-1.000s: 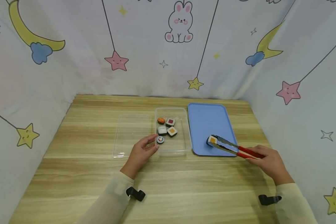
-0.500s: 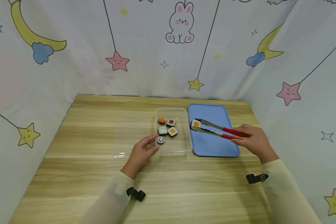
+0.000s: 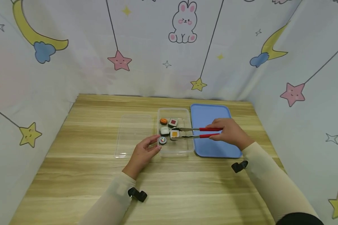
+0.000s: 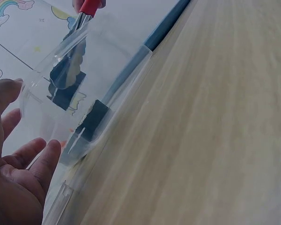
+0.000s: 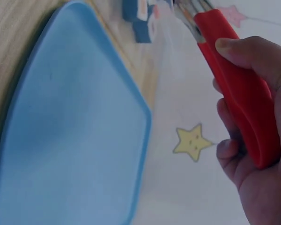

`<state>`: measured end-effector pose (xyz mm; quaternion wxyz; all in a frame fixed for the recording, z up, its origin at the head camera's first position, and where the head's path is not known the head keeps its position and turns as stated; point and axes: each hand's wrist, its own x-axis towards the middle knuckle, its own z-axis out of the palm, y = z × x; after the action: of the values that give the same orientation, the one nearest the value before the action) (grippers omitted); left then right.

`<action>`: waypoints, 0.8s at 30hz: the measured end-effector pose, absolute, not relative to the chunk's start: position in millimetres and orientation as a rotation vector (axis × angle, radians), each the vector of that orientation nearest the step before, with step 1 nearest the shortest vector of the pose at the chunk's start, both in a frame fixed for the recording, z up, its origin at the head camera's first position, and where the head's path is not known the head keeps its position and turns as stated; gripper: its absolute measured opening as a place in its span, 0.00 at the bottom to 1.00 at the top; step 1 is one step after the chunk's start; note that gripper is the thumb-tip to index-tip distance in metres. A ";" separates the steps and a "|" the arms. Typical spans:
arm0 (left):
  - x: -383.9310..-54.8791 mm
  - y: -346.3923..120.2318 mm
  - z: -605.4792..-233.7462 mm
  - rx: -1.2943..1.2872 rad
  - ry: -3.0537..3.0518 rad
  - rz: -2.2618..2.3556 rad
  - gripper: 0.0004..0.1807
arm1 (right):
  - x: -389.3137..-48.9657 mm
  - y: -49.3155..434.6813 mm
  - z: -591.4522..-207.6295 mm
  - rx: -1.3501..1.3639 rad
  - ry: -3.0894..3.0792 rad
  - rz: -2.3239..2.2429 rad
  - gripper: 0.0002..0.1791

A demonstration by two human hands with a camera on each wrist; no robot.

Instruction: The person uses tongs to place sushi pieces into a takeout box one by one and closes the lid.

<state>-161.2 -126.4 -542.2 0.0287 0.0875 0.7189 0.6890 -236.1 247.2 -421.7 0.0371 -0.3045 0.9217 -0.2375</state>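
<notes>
My right hand point(image 3: 228, 131) grips the red-handled kitchen tongs point(image 3: 211, 129). Between the tongs' metal tips is a square sushi roll piece point(image 3: 174, 134) with a yellow-orange centre. It is inside the clear plastic container point(image 3: 183, 147), over the spot of a similar piece now mostly hidden. Whether it touches the bottom I cannot tell. Also in the container are an orange-topped piece point(image 3: 163, 121), a red-centred roll point(image 3: 173, 122), a white-topped piece point(image 3: 164, 131) and a small round roll point(image 3: 162, 140). My left hand point(image 3: 142, 153) touches the container's left wall with its fingers spread.
To the container's right lies a blue tray point(image 3: 211, 114), with my right hand and the tongs over it. A clear lid point(image 3: 135, 132) lies flat at the left on the wooden table point(image 3: 169, 193). A patterned curtain point(image 3: 146, 78) closes off the back and sides.
My right hand has carried the sushi piece in the tongs leftward from over the tray into the container. My left hand has stayed at the container's left side.
</notes>
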 end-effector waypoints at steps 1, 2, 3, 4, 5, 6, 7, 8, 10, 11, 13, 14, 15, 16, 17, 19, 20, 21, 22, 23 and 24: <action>-161.1 -126.5 -541.9 0.266 2.218 2.126 0.28 | -238.4 243.8 -420.7 -0.959 2.829 -0.689 0.20; -161.2 -126.7 -541.9 0.265 2.221 2.125 0.28 | -240.5 240.3 -419.7 -0.976 2.828 -0.653 0.20; -161.3 -127.0 -542.0 0.266 2.220 2.126 0.28 | -242.2 237.0 -418.4 -0.991 2.824 -0.619 0.20; -161.6 -127.1 -542.5 0.268 2.215 2.128 0.28 | -243.7 233.8 -417.2 -1.003 2.819 -0.588 0.20; -162.0 -127.3 -543.0 0.274 2.212 2.130 0.28 | -245.0 230.7 -416.0 -1.016 2.811 -0.563 0.20; -162.3 -127.4 -543.7 0.276 2.207 2.133 0.28 | -246.2 227.7 -414.9 -1.025 2.805 -0.538 0.20; -162.5 -127.5 -544.3 0.279 2.207 2.134 0.28 | -247.4 225.0 -414.0 -1.037 2.804 -0.508 0.20; -162.8 -127.6 -544.8 0.281 2.207 2.136 0.28 | -248.6 222.5 -413.3 -1.049 2.801 -0.487 0.20; -163.0 -127.6 -545.8 0.281 2.211 2.136 0.28 | -250.4 218.2 -411.7 -1.074 2.795 -0.467 0.19; -162.9 -127.5 -545.5 0.278 2.214 2.135 0.28 | -250.9 216.4 -411.0 -1.077 2.798 -0.462 0.19; -162.5 -127.3 -544.7 0.278 2.218 2.135 0.28 | -251.7 213.6 -409.7 -1.078 2.799 -0.467 0.18; -162.3 -127.2 -544.3 0.275 2.219 2.133 0.28 | -251.8 212.4 -409.2 -1.076 2.793 -0.478 0.17; -162.2 -127.1 -544.2 0.276 2.218 2.134 0.28 | -251.6 211.3 -408.6 -1.076 2.786 -0.481 0.16; -162.0 -127.1 -543.7 0.274 2.218 2.133 0.28 | -251.5 210.4 -408.5 -1.069 2.778 -0.485 0.15; -162.0 -127.0 -543.5 0.275 2.216 2.135 0.28 | -251.4 209.6 -408.3 -1.067 2.770 -0.488 0.15; -162.3 -127.2 -544.0 0.274 2.214 2.135 0.28 | -251.8 208.5 -409.0 -1.074 2.751 -0.487 0.14; -162.6 -127.3 -544.3 0.276 2.216 2.135 0.28 | -252.1 208.1 -409.4 -1.081 2.745 -0.485 0.14; -162.8 -127.5 -544.3 0.279 2.218 2.134 0.28 | -252.6 207.9 -409.8 -1.088 2.740 -0.479 0.14; -162.8 -127.7 -544.6 0.279 2.220 2.132 0.28 | -252.9 207.5 -410.4 -1.090 2.738 -0.476 0.14; -162.8 -127.9 -545.0 0.283 2.221 2.131 0.28 | -253.1 207.1 -410.7 -1.090 2.736 -0.475 0.14; -162.8 -127.9 -545.3 0.285 2.221 2.131 0.28 | -253.3 206.5 -410.6 -1.088 2.735 -0.475 0.14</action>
<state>-162.8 -127.9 -545.3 0.0251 0.0921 0.7182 0.6893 -253.3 206.5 -410.6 0.0802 -0.3637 0.9144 -0.1590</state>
